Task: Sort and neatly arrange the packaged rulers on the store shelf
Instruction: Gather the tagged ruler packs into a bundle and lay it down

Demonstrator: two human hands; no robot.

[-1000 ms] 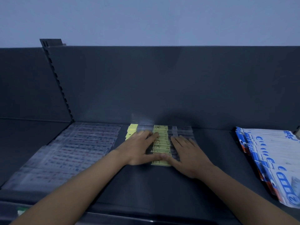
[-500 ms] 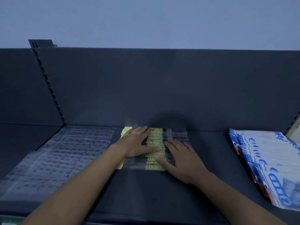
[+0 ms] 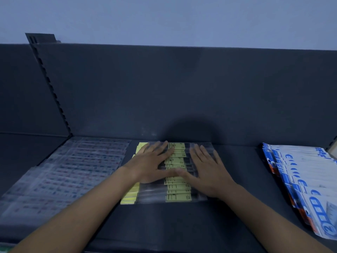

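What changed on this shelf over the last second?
The yellow-labelled ruler packs have fanned out toward the front of the shelf. Several now lie in front of the hands, where the row ended earlier. The left hand and right hand stay flat on them, gripping nothing. The clear packs at left and the blue-and-white packs at right have not moved.
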